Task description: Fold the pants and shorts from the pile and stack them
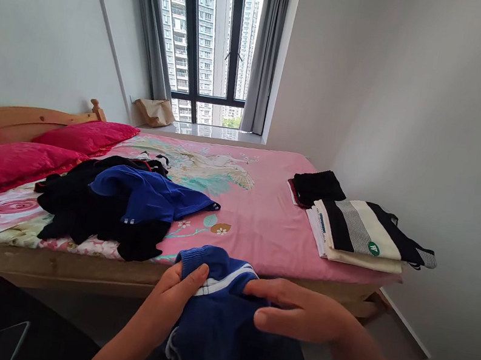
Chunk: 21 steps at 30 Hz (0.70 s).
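Observation:
A blue garment [219, 330] with a white stripe, a ribbed edge and a pale cord hangs bunched over my lap, in front of the bed's near edge. My left hand [175, 292] grips its upper left part, thumb on top beside the stripe. My right hand [301, 310] is at the garment's right side, thumb and fingers apart, fingertips against the cloth near the end of the stripe. Part of the right fingers' underside is hidden. The lower part of the garment is blurred.
On the pink bed sheet [258, 207] lie a loose heap of black clothes [76, 195] with a blue shirt [150, 192] on top, a folded cream-and-black stack [365, 231] and a folded black pile [320, 187]. A phone [1, 343] rests at lower left. Red pillows [7, 165] lie left.

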Each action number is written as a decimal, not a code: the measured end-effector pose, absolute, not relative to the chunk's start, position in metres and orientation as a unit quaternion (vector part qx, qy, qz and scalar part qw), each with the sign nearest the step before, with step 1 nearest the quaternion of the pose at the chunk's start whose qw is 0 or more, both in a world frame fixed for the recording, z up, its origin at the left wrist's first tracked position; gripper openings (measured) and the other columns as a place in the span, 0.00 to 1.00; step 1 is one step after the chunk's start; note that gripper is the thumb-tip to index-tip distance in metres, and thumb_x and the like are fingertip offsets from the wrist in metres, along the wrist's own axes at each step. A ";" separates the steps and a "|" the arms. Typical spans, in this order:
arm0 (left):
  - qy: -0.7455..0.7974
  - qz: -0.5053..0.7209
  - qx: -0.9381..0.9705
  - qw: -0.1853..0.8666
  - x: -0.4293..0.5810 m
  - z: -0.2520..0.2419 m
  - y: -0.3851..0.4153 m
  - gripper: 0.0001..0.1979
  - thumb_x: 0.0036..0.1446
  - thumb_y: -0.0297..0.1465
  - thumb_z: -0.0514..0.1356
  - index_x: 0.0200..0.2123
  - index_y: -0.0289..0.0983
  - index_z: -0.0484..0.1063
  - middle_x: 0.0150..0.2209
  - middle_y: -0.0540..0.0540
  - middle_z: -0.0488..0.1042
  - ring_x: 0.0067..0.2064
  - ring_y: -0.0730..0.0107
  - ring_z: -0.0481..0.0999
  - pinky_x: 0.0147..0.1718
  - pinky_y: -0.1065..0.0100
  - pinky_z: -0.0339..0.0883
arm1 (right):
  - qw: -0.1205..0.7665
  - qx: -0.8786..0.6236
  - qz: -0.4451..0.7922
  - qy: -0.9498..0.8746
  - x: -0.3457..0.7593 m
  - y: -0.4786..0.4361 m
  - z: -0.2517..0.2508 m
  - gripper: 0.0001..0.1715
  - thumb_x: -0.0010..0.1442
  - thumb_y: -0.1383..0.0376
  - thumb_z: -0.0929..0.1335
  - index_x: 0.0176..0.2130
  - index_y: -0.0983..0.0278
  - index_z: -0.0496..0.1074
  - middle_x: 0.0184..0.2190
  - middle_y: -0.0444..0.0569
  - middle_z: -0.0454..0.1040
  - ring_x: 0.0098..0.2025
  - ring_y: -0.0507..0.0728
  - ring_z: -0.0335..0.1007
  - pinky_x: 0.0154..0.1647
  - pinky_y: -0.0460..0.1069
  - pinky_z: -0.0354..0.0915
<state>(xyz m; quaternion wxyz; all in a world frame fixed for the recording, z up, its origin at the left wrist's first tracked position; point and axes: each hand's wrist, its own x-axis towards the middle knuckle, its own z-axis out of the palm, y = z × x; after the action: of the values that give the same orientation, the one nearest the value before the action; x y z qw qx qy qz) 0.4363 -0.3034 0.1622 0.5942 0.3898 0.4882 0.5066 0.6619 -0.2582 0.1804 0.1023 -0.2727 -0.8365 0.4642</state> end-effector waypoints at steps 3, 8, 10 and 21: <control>0.467 0.454 0.454 0.607 0.450 0.172 -0.307 0.16 0.50 0.43 0.63 0.32 0.35 0.75 0.21 0.52 0.69 0.22 0.77 0.65 0.22 0.76 0.59 | 0.008 -0.224 0.448 -0.865 0.634 -0.265 0.149 0.26 0.51 0.50 0.70 0.42 0.66 0.72 0.33 0.46 0.73 0.41 0.56 0.68 0.47 0.48 0.63; 0.467 0.439 0.494 0.588 0.451 0.173 -0.306 0.16 0.49 0.42 0.64 0.24 0.34 0.72 0.21 0.52 0.68 0.23 0.77 0.64 0.22 0.76 0.58 | -0.046 -0.273 0.323 -0.905 0.619 -0.269 0.131 0.21 0.46 0.54 0.72 0.38 0.65 0.75 0.27 0.47 0.74 0.34 0.57 0.69 0.39 0.49 0.65; 0.483 0.479 0.413 0.606 0.447 0.172 -0.304 0.14 0.49 0.42 0.65 0.28 0.35 0.73 0.21 0.52 0.70 0.22 0.76 0.66 0.22 0.75 0.59 | 0.027 -0.322 0.287 -0.902 0.629 -0.269 0.146 0.20 0.49 0.54 0.70 0.39 0.64 0.74 0.31 0.48 0.75 0.33 0.56 0.69 0.34 0.48 0.64; 0.383 0.333 0.617 0.602 0.434 0.133 -0.292 0.26 0.44 0.47 0.65 0.44 0.38 0.74 0.37 0.45 0.76 0.40 0.60 0.73 0.39 0.66 0.65 | 0.393 -0.358 0.455 -0.714 0.639 -0.247 0.181 0.16 0.64 0.55 0.60 0.33 0.64 0.66 0.28 0.42 0.64 0.30 0.49 0.58 0.31 0.44 0.57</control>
<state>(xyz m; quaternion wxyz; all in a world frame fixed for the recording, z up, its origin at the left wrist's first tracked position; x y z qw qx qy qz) 0.4336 -0.2918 0.1329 0.6016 0.6171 0.3826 0.3329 0.6388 -0.2475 0.1813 0.3933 -0.3582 -0.7144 0.4546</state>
